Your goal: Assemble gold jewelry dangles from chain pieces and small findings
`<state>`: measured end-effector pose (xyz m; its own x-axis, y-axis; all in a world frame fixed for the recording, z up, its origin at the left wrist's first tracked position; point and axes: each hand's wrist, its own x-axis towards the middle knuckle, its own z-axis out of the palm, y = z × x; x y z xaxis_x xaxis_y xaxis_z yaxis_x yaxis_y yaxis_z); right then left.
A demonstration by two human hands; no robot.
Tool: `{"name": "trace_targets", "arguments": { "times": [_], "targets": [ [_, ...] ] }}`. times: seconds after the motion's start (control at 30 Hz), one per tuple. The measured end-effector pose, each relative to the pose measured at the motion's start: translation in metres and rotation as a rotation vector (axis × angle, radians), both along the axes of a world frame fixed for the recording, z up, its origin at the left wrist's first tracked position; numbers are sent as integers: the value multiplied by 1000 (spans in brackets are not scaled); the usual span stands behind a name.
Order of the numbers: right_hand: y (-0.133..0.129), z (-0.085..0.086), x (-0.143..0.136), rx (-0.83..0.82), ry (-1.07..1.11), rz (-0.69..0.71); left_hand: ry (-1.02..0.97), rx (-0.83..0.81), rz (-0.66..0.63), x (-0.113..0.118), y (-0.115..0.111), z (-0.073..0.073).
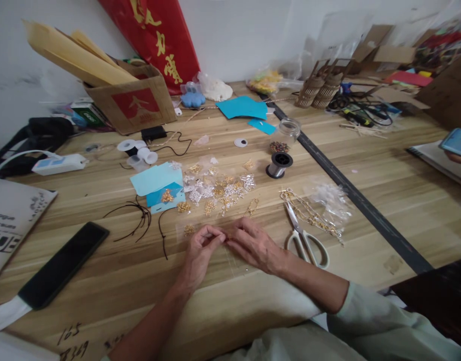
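Note:
Fingertips of my left hand (203, 250) and my right hand (255, 248) meet over the table, both pinched. Whatever lies between them is too small to make out; thin clear strands (232, 258) hang below the fingers. Beside my left hand is a small pile of gold beads (189, 229) on a clear bag. Just past my right hand lies a short gold chain (252, 206). Silver and gold jewellery findings (226, 193) spread out in front. White-handled scissors (303, 238) lie to the right, partly spread, near a gold chain necklace (313, 215).
A spool of wire (279, 164) and a glass jar (288, 131) of beads stand behind the findings. Blue cards (165, 195) and black cords (138, 218) lie left, with a phone (65, 263). A dark metal ruler strip (343, 183) crosses the right side. Another person's hand (458, 159) holds a phone.

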<state>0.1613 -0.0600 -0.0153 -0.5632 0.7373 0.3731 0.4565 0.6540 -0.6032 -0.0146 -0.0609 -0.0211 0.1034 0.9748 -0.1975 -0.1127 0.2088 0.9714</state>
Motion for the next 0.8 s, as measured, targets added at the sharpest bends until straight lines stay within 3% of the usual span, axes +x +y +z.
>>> {"name": "trace_targets", "arguments": {
  "times": [0.47,0.8],
  "targets": [
    [7,5,0,-174,247,-59,6,46,2,2,0,7],
    [8,3,0,-408,329,-132,41,37,11,2,-1,9]
  ]
}}
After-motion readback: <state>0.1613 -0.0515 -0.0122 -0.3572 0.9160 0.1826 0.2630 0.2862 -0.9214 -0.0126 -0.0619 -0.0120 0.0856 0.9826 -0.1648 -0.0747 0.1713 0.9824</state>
